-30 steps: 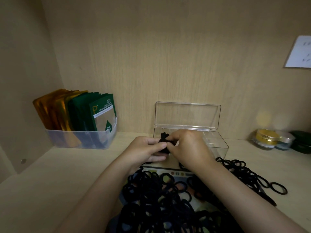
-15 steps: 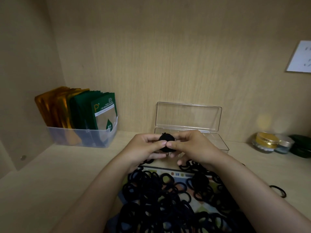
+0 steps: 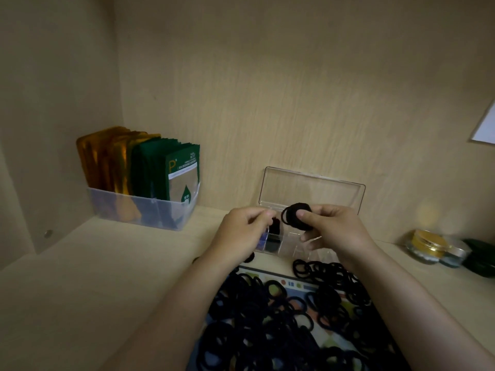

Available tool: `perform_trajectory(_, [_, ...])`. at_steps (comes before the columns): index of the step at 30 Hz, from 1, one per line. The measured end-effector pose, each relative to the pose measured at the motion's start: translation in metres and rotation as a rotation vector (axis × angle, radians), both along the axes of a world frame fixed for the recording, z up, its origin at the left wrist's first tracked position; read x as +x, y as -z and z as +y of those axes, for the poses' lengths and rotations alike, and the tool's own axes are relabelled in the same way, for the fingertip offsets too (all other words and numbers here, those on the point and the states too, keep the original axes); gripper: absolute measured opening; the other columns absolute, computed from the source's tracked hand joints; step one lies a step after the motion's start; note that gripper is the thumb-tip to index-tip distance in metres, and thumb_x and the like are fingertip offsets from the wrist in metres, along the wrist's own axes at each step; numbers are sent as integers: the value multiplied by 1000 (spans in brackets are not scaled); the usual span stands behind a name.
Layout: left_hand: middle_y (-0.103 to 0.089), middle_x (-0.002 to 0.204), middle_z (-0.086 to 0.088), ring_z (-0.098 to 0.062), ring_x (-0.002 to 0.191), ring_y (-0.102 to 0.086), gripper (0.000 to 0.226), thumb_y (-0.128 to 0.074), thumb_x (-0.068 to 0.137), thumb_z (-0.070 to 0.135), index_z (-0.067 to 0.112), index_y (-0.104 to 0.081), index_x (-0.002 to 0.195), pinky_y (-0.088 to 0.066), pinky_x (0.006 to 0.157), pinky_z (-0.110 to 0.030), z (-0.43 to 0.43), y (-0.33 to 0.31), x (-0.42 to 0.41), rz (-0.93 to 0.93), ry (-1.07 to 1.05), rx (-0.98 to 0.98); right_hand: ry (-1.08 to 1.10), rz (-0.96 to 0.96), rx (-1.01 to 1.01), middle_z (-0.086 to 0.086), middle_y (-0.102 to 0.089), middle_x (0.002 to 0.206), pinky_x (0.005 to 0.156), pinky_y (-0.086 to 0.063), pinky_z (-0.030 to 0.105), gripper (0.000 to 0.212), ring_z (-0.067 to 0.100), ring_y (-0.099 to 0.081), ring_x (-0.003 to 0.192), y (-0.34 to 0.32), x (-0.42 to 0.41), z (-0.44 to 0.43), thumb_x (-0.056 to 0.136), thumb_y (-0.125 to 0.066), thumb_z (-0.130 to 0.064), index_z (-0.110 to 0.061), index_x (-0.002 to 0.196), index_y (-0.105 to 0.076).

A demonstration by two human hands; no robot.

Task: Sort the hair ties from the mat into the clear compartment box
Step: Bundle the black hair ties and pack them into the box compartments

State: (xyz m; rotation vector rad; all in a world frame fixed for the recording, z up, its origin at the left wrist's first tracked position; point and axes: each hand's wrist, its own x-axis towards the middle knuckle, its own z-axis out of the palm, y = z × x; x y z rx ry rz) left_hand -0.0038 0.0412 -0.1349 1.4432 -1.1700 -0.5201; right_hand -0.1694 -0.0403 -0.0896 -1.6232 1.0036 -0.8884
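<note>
Right grip (image 3: pixel 334 228): thumb and fingers pinch a bundle of hair ties (image 3: pixel 296 216), held up over the box (image 3: pixel 288 249).
Left grip (image 3: pixel 241 231): fingers curled, just left of the bundle and apart from it; cannot tell if it holds anything.
Box: clear, lid (image 3: pixel 310 188) standing open; dark ties in 1 left compartment.
Mat (image 3: pixel 292 285): on the shelf (image 3: pixel 107 263) before the box, heaped with loose hair ties (image 3: pixel 254 317).

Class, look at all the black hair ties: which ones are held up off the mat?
The small bundle of hair ties pinched in the right hand, above the clear compartment box; all others lie on or beside the mat or in the box.
</note>
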Motion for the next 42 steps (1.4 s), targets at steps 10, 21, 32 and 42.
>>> perform_trajectory(10, [-35, 153, 15, -4, 143, -21, 57, -51, 97, 42, 39, -34, 151, -27, 118, -33, -9, 30, 2, -596, 67, 85, 104, 731, -298, 10, -69, 57, 41, -44, 20, 20, 16, -57, 44, -3, 27, -29, 83, -72, -28, -10, 77, -76])
perform_trajectory(21, [-10, 161, 15, -4, 148, 3, 64, -51, 95, 52, 49, -21, 151, -18, 121, -39, -10, 34, -4, -649, 113, 197, -53, 1213, -374, 4, -54, 66, 50, -37, 25, 24, 18, -52, 59, 0, 52, -40, 85, -62, -21, -10, 66, -53])
perform_trajectory(32, [-14, 159, 6, -8, 145, -2, 56, -46, 95, 57, 47, -31, 148, -15, 117, -35, -11, 30, -8, -760, 67, 199, -240, 984, -471, 2, -63, 136, 104, -43, 28, 43, 17, -56, 126, -13, 19, -33, 93, -45, -6, -19, 125, -70])
perform_trajectory(42, [-32, 148, 15, -6, 141, -19, 57, -55, 92, 50, 42, -35, 144, -29, 115, -36, -7, 26, -5, -642, 65, 135, -248, 1079, -688, 2, -31, 158, 116, -18, 42, 44, 21, -18, 145, 13, 10, -15, 94, -44, -32, -36, 134, -61])
